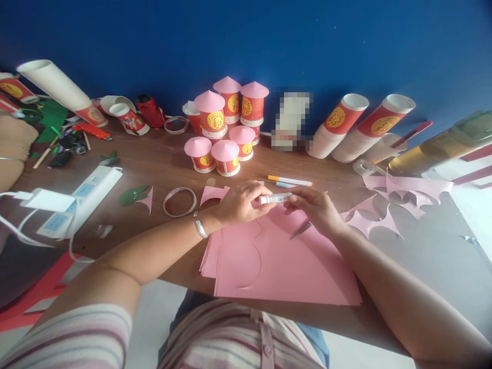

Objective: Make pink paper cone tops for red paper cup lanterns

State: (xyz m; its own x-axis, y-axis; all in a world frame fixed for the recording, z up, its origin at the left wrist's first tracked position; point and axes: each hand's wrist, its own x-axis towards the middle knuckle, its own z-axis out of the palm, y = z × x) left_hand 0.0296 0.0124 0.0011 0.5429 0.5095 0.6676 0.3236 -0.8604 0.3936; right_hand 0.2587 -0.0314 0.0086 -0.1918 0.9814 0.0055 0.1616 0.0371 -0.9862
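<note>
My left hand (240,203) and my right hand (313,205) meet over a stack of pink paper (292,266). Between them is a white marker (274,198) with a pale pink end, the left fingers closed around one end and the right fingers pinching the other. Curved outlines of circles show on the top sheet. From under my right hand a dark pointed blade (300,230), perhaps of scissors, sticks out over the paper; its handle is hidden. Beyond my hands lie a yellow-capped marker (290,180) and a blue marker (286,185).
Red paper cups with pink cone roofs (225,158) stand at the back. Stacked cups (342,128) lean on the blue wall. Pink offcuts (378,220) lie right, a tape roll (179,202) and power strip (82,200) left. Another person's arm (15,148) shows at the left edge.
</note>
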